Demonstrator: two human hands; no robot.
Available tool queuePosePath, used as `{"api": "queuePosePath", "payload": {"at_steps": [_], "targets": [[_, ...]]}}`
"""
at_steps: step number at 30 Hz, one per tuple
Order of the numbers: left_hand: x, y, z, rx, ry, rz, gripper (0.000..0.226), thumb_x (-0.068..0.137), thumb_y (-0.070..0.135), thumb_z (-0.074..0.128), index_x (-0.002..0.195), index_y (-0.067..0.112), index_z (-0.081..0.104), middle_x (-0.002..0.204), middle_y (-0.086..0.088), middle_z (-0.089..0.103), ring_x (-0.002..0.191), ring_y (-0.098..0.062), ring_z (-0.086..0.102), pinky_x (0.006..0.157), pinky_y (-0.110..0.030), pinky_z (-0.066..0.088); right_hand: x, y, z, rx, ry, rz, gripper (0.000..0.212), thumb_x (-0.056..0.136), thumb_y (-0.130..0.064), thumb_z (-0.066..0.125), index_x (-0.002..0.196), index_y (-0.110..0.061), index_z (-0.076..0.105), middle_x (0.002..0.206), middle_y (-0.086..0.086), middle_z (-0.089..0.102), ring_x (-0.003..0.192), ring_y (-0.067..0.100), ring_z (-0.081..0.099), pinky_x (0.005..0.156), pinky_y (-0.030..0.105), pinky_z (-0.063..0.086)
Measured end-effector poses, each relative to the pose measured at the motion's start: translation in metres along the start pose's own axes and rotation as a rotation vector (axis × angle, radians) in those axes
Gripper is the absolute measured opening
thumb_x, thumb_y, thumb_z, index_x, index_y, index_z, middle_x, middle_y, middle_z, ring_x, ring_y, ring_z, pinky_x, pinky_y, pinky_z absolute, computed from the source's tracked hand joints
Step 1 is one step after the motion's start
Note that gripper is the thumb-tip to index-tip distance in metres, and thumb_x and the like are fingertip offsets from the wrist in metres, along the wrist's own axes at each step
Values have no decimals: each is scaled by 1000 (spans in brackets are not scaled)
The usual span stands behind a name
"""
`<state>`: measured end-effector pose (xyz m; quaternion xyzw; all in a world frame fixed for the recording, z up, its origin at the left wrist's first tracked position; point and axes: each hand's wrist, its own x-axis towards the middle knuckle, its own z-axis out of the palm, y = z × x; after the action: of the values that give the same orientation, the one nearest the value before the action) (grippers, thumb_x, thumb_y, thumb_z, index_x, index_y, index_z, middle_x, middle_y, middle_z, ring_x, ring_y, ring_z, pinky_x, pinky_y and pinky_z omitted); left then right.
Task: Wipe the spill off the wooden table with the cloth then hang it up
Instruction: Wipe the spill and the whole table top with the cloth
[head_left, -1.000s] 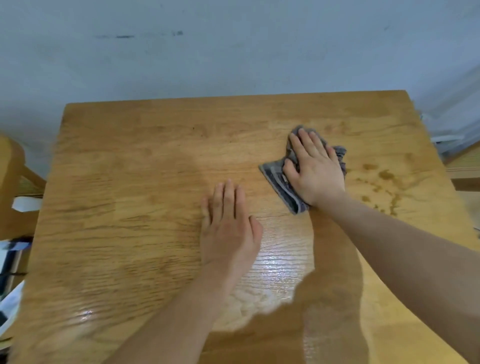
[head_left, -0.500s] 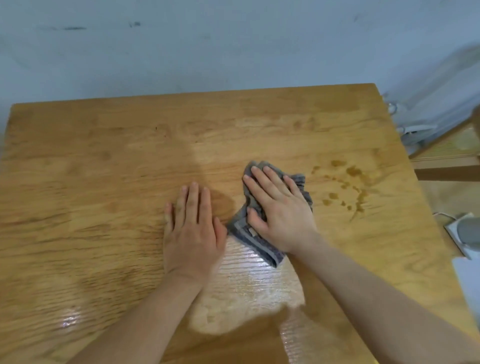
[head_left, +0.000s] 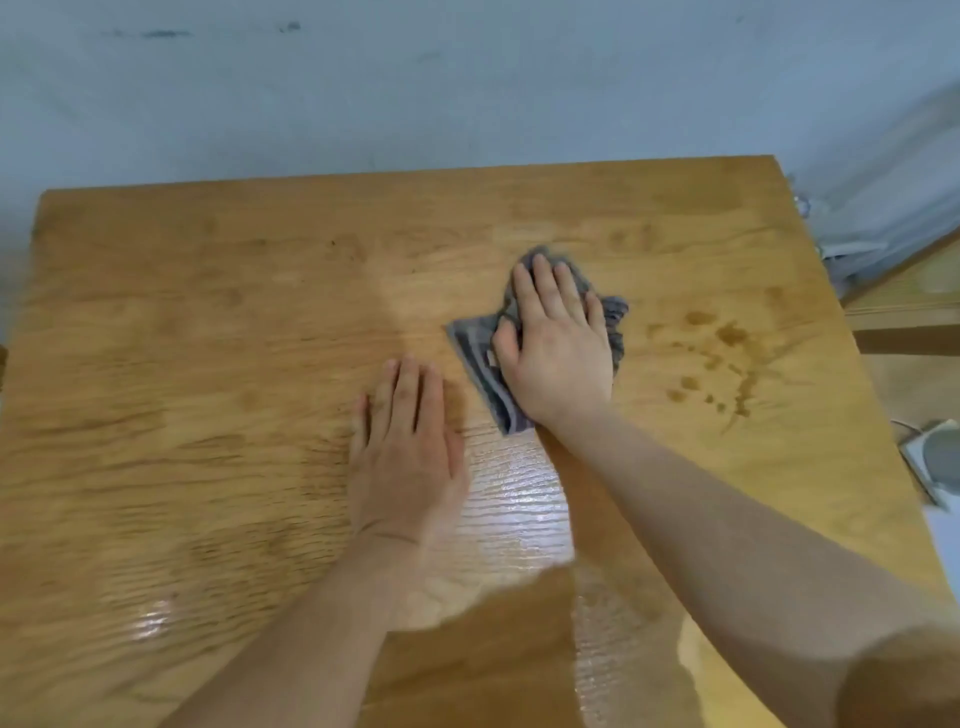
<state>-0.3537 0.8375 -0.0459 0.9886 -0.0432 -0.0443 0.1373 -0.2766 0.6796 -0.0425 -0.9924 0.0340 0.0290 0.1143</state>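
This looks like a plain room in a home rather than a workplace. A varnished desk (head_left: 208, 364) of boldly grained wood stands pushed against a pale blue-grey painted wall (head_left: 467, 93), which rises beyond the right hand (head_left: 558, 353) and bears a few dark scuff marks (head_left: 161, 34). To the right of that hand, past the desk's edge, are household odds: pale crumpled sheeting (head_left: 883, 208), a brown wooden board (head_left: 909, 338), and nearer the person a flat white device (head_left: 935, 462) with a grey round top, too blurred to identify.
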Motion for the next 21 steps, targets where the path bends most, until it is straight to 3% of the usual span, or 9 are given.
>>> {"api": "queuePosePath", "payload": {"at_steps": [4,9,13,16,19,21], "targets": [[1,-4,0,-81,62,0,56,90,26,25,142,13,40,152,-6,35,143,-20,22,117,-44,13,-92,-15,8,-1,-20,-124,59,97,-41,32,152,-17,31,160,1,24,149,17,14,122,42,9],[-3,-3,0,-142,103,4,51,92,18,39,143,13,40,152,-7,34,143,-22,22,118,-44,12,-180,17,7,-43,-55,-44,59,98,-42,33,153,-21,28,161,-3,20,150,14,10,121,42,12],[-5,-7,-5,-148,63,69,54,93,25,29,144,10,38,154,-9,30,144,-24,20,118,-43,9,-238,73,-5,-66,-28,148,62,95,-43,31,153,-21,28,161,-4,21,149,13,12,120,44,16],[-31,-20,-8,-20,-51,157,56,98,32,17,151,15,16,160,-1,11,147,-17,4,119,-39,0,-244,89,-8,-67,6,338,67,93,-49,23,154,-20,24,162,-3,19,149,14,11,121,45,13],[-77,-32,-8,13,-99,175,58,98,38,9,152,20,1,160,5,-3,145,-10,-10,118,-36,-7,-231,58,-3,20,49,649,65,96,-45,21,156,-21,15,164,-1,10,150,17,4,121,46,5],[-103,-32,-2,13,-104,167,58,97,38,6,152,18,2,160,4,-2,145,-10,-10,117,-36,-8,-231,16,5,57,56,716,63,98,-40,25,156,-19,13,164,1,8,151,19,2,121,49,5]]}}
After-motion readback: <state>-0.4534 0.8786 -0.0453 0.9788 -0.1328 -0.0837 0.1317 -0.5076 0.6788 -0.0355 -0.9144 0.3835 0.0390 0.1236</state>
